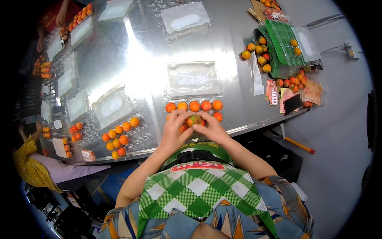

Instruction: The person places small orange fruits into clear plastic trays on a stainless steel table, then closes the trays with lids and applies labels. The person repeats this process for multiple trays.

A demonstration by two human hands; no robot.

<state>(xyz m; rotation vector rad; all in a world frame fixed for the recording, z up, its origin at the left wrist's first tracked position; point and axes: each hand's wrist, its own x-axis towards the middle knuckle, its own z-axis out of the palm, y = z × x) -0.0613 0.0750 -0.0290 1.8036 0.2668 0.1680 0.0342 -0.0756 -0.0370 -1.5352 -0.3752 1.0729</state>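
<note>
Between the fingertips of both hands is an orange-red tomato-like fruit with a green calyx (194, 120), held above a clear plastic tray. My left hand (176, 130) grips its left side, and my right hand (212, 128) its right. Orange fruits (194, 106) fill the tray's back row; more lie below, partly hidden by my hands. The tray's open lid (191, 79), with a white pad in it, lies flat behind them. At the left stands another clear tray partly filled with fruits (118, 129), its padded lid (112, 105) laid back.
On the right stand a green crate (279, 67), loose fruits (261, 60), printed cards (272, 92) and a dark phone (292, 104). An open padded tray (185, 18) lies at the back. Along the left are more trays and fruits, with co-workers' arms (62, 15). The metal table's edge (250, 126) runs before me.
</note>
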